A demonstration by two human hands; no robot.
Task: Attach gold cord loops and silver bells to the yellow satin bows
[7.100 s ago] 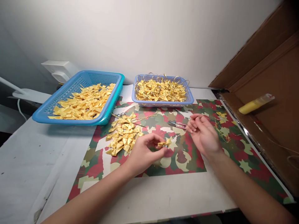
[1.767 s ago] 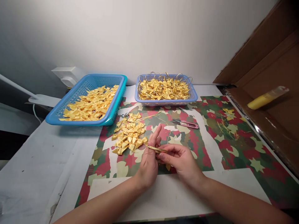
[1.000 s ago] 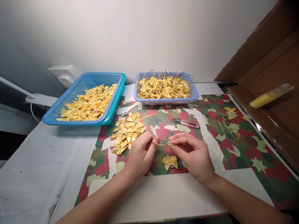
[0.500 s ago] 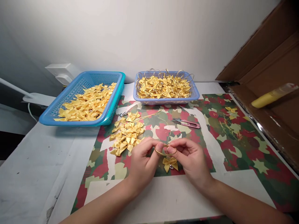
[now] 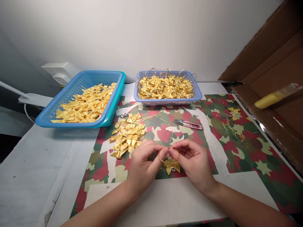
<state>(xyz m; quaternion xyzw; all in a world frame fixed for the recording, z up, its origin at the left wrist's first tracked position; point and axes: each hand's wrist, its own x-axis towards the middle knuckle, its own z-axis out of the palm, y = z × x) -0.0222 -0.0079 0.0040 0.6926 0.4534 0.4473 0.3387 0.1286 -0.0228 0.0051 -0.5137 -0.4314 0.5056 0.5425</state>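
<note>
- Head view: a turquoise basket [image 5: 44, 119] is sitting at the back left of the table, tipped a little with its near rim resting on the patterned mat [image 5: 236, 148]. It is holding a loose heap of flat yellow bows [image 5: 82, 105].
- A smaller lilac basket [image 5: 142, 100] is standing just right of it against the wall. It is carrying looped bows [image 5: 165, 86], yellow ones with thin gold rings sticking up above the rim.
- An open cardboard box [image 5: 272, 63] is leaning in from the right edge, with a yellow tube [image 5: 274, 96] lying inside it.
- A small pile of bows [image 5: 126, 135] is lying on the mat in front of the turquoise basket, and pink snips [image 5: 189, 125] are lying near the lilac basket.
- The left hand [image 5: 142, 160] is pinching a gold loop [image 5: 165, 156] between thumb and forefinger, the other fingers curling under.
- The right hand [image 5: 191, 160] is pinching the same loop from the other side, fingertips nearly meeting those of the left.
- The loop is showing as a thin, shiny gold cord bent into a small ring, held low over the mat's near middle.
- A single bow [image 5: 172, 166] is lying on the mat right under the ring, its top touching it. Whether the two are joined cannot be told.
</note>
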